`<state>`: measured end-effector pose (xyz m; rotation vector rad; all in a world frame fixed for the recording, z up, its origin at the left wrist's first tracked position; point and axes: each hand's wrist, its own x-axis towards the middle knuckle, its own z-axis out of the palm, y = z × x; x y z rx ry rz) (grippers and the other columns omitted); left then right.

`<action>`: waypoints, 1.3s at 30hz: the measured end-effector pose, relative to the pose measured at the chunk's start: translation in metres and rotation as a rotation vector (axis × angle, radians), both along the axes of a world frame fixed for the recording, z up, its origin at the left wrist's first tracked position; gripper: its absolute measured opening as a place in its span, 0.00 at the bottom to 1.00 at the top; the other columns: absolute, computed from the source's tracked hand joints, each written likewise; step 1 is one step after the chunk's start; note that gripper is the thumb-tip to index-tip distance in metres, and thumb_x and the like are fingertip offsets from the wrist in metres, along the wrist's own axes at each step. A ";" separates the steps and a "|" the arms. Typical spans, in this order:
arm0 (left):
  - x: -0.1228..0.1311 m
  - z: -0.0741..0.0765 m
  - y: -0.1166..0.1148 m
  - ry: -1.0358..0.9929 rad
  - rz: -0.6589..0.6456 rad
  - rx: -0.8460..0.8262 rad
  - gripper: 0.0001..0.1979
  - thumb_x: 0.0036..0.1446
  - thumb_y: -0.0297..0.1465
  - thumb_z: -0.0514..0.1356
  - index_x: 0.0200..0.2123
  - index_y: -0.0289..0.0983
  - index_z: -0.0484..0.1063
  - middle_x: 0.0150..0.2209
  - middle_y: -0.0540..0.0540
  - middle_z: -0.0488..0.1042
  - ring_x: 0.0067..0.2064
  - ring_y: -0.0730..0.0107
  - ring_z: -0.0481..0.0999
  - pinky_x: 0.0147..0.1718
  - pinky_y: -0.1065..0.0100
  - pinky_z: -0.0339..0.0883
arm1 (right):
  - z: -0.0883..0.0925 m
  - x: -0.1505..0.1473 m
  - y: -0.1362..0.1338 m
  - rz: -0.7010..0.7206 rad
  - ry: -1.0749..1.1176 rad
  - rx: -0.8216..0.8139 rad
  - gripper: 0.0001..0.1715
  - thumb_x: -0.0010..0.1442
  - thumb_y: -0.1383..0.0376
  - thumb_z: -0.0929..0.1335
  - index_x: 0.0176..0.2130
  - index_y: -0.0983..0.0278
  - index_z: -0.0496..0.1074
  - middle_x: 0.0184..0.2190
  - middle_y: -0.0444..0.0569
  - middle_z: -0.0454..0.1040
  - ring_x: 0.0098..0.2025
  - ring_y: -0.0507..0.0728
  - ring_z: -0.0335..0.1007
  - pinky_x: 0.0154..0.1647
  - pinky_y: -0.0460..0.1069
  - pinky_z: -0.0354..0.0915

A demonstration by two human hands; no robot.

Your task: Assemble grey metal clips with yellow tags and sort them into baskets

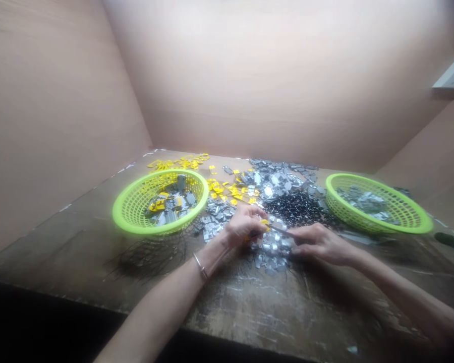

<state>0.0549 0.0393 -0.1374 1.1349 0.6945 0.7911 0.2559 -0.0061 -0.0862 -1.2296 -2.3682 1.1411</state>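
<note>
Left hand (244, 227) curled almost shut around a small yellow plastic piece (264, 222), right hand (320, 243) in tight fingertip pinch on a slim metal pin (278, 228) held steadily against it, low over loose grey metal parts (268, 247) on a scarred wooden worktop (227, 297).

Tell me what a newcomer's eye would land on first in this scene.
A lime-green plastic basket on the left and another on the right catch the eye first. Between them lie scattered yellow pieces, grey pieces and a black pile. At the front, the left hand and right hand meet over a small yellow part.
</note>
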 end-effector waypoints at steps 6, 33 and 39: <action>0.001 0.006 -0.002 0.000 0.071 -0.021 0.11 0.33 0.22 0.57 0.26 0.31 0.64 0.15 0.52 0.63 0.13 0.80 0.60 0.11 0.76 0.52 | -0.008 0.003 0.010 0.002 0.006 -0.005 0.22 0.47 0.58 0.63 0.42 0.65 0.67 0.31 0.43 0.71 0.32 0.55 0.63 0.33 0.47 0.58; 0.001 0.018 -0.004 0.286 0.284 0.457 0.06 0.35 0.28 0.60 0.16 0.35 0.64 0.20 0.48 0.66 0.31 0.68 0.65 0.27 0.71 0.58 | -0.010 -0.050 0.015 -0.546 0.296 0.219 0.17 0.42 0.63 0.66 0.35 0.66 0.67 0.25 0.45 0.69 0.24 0.52 0.64 0.25 0.47 0.61; 0.005 0.010 -0.009 0.055 0.023 0.084 0.11 0.42 0.35 0.56 0.26 0.32 0.65 0.22 0.48 0.67 0.19 0.76 0.65 0.19 0.72 0.58 | -0.010 -0.047 0.012 -0.575 0.544 0.071 0.16 0.42 0.61 0.67 0.34 0.66 0.67 0.23 0.44 0.68 0.21 0.50 0.63 0.23 0.46 0.61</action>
